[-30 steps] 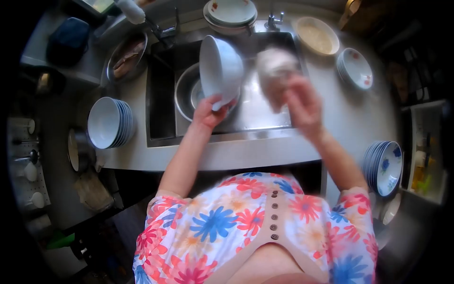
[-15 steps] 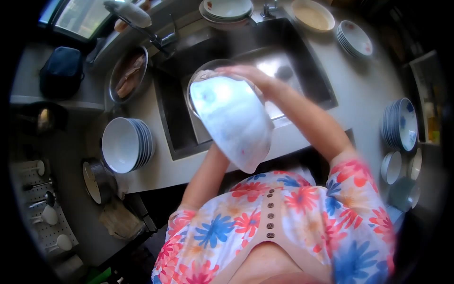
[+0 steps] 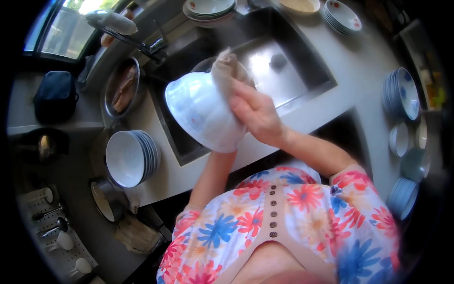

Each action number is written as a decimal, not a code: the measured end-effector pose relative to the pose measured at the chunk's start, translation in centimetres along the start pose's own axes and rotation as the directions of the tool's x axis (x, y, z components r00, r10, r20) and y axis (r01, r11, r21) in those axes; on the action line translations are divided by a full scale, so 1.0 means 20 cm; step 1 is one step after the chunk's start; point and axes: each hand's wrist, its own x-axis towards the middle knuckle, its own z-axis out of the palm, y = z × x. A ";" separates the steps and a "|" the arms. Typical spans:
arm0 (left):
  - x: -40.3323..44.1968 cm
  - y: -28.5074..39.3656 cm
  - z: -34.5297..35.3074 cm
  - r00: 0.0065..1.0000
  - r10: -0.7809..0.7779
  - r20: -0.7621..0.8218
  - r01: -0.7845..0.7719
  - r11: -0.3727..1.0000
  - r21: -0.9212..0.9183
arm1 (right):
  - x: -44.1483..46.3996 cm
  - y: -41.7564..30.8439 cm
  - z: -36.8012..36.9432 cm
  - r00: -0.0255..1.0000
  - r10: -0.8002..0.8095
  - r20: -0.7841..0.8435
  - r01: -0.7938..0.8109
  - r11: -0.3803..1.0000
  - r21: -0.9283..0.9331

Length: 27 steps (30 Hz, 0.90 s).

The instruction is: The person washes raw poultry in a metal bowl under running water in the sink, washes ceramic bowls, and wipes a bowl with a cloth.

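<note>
A large white bowl (image 3: 201, 113) is tilted over the front left of the steel sink (image 3: 302, 87), its outer side facing me. My right hand (image 3: 260, 113) is closed on a beige cloth (image 3: 227, 71) and presses it against the bowl's right side. The left forearm rises to the bowl from below, and my left hand is hidden behind it. Behind the bowl, part of a round metal basin (image 3: 204, 65) shows in the sink.
White bowls (image 3: 125, 158) are stacked on the left counter near an oval metal dish (image 3: 124, 87). A faucet (image 3: 153, 47) rises behind the sink. Plates (image 3: 210, 5) stand at the back, more plates (image 3: 345, 16) and blue-patterned bowls (image 3: 407, 93) on the right.
The bowl has moved left and turned, and the cloth has come round from its far rim to its right side. The view has rotated and shifted.
</note>
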 end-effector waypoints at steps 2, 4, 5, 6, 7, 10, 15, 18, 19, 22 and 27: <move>-0.01 0.07 0.11 0.998 0.062 -0.024 -0.059 0.994 0.096 | 0.07 -0.01 0.00 0.998 -0.026 0.054 0.023 0.998 0.063; 0.03 0.06 0.06 0.966 0.001 0.259 0.041 0.987 -0.157 | 0.14 0.03 -0.01 0.983 0.053 0.176 -0.077 0.988 0.137; 0.09 0.02 -0.06 0.841 0.003 0.542 0.249 0.886 -0.392 | 0.16 0.07 0.00 0.987 0.064 0.149 -0.090 0.981 0.170; 0.08 0.05 -0.07 0.882 -0.039 0.470 0.272 0.856 -0.440 | 0.12 0.09 0.01 0.991 0.035 0.132 -0.050 0.993 0.108; 0.07 0.09 -0.08 0.916 -0.081 0.393 0.284 0.824 -0.491 | 0.07 0.10 0.03 0.993 -0.001 0.117 -0.004 0.999 0.047; 0.03 0.19 -0.04 0.982 -0.044 0.181 0.125 0.878 -0.462 | -0.05 0.03 0.02 0.976 -0.055 0.209 0.042 0.997 0.067; 0.02 0.22 0.06 0.999 -0.024 0.046 0.042 0.904 -0.426 | -0.03 -0.09 0.07 0.872 -0.362 0.329 0.448 0.862 -0.238; -0.01 0.10 0.01 1.000 -0.020 -0.001 0.019 0.978 -0.207 | 0.11 -0.13 0.16 0.810 -0.499 0.307 0.586 0.699 -0.411; -0.02 0.06 -0.02 0.999 -0.031 -0.010 0.029 0.991 -0.130 | 0.19 -0.15 0.16 0.835 -0.460 0.302 0.550 0.712 -0.437; -0.07 -0.06 -0.10 0.995 -0.095 0.000 0.095 0.988 0.118 | 0.38 -0.07 0.06 0.948 -0.013 0.317 0.095 0.965 -0.244; -0.07 0.11 0.08 0.946 -0.211 0.244 0.240 0.966 -0.095 | 0.26 0.25 0.00 0.719 0.520 0.462 -0.667 0.703 0.247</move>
